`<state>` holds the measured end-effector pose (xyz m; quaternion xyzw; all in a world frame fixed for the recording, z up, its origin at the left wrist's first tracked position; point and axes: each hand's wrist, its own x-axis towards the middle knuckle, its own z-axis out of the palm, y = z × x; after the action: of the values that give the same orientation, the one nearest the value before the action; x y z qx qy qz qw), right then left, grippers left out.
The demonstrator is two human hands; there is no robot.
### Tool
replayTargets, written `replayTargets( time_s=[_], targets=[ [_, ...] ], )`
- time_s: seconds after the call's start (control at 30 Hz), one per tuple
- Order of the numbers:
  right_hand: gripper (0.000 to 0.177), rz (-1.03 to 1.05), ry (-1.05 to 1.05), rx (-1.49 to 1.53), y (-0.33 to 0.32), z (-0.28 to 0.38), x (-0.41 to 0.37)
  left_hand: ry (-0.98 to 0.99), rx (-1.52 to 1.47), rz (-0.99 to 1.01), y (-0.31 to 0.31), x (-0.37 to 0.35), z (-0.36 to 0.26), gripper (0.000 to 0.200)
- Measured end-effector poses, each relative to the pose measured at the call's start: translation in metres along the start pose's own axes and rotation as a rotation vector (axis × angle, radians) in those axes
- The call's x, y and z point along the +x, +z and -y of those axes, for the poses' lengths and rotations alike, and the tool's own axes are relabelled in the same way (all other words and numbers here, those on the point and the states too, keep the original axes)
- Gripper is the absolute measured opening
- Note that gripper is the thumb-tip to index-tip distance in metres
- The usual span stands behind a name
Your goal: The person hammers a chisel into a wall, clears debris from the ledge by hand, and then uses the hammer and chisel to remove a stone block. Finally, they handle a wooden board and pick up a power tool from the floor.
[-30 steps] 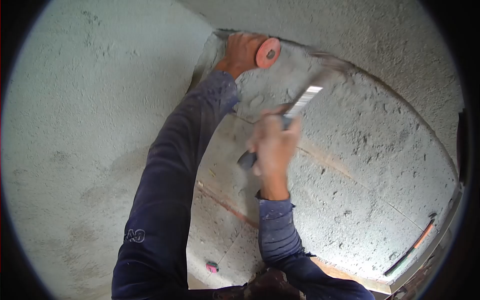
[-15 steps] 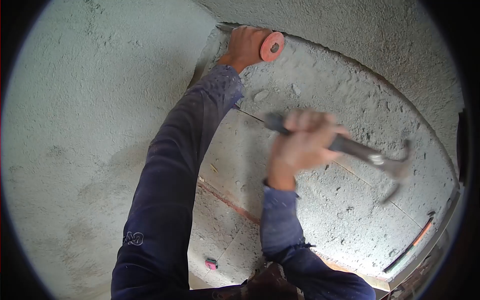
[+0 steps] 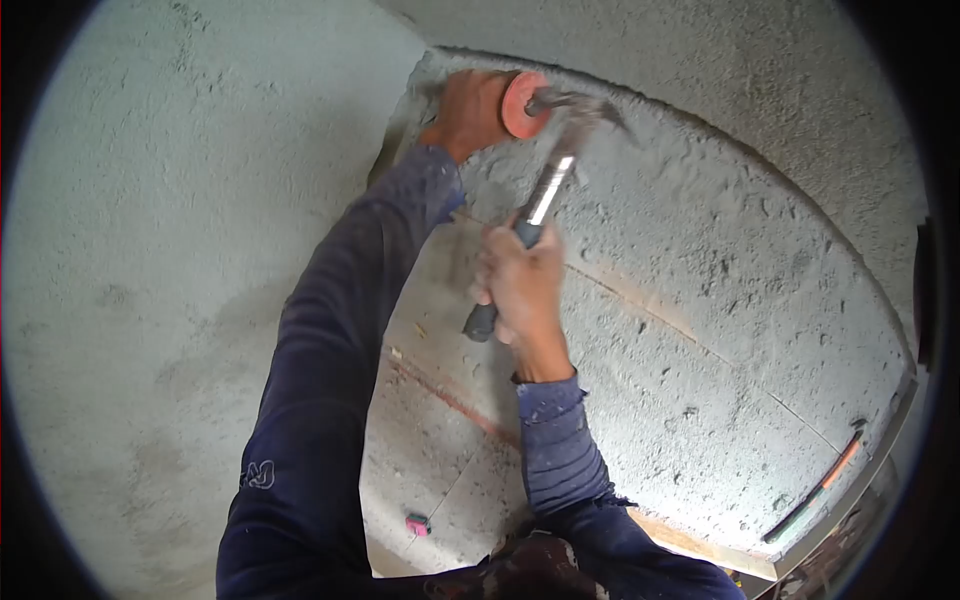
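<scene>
My left hand (image 3: 468,112) is closed around a chisel with a round red guard (image 3: 515,108), up in the corner where the slab meets the walls. Its blade is hidden behind the hand. A claw hammer (image 3: 548,190) with a dark grip and shiny metal neck is in my right hand (image 3: 527,285), fingers wrapped round the handle. The hammer's head, smeared by motion, overlaps the middle of the red guard, at the chisel's struck end. Both forearms reach forward in dark blue sleeves.
A rough plastered wall (image 3: 200,250) rises on the left, and another borders the pitted concrete surface (image 3: 690,240) at the back. A small pink-red object (image 3: 417,525) lies at lower left. Near the right edge lies a long thin black-and-orange tool (image 3: 820,485).
My right hand has swung the hammer from the right up and left, bringing its head to the chisel. My left hand, still gripping the chisel, has shifted slightly left and down.
</scene>
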<state>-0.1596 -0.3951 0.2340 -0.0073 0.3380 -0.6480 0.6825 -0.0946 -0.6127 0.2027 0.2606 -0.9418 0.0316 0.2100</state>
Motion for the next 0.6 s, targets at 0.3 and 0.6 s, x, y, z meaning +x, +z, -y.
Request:
replayTargets(
  time_s=[0.3,0.6],
  targets=[
    [0.013,-0.106,-0.428,0.096,-0.019,0.075,-0.036,0.078,-0.065,-0.048,-0.010,0.017,-0.004,0.030],
    [0.012,-0.289,-0.824,0.097,-0.003,0.023,0.003,-0.040,0.027,0.072,0.010,0.018,0.023,0.029]
  ],
)
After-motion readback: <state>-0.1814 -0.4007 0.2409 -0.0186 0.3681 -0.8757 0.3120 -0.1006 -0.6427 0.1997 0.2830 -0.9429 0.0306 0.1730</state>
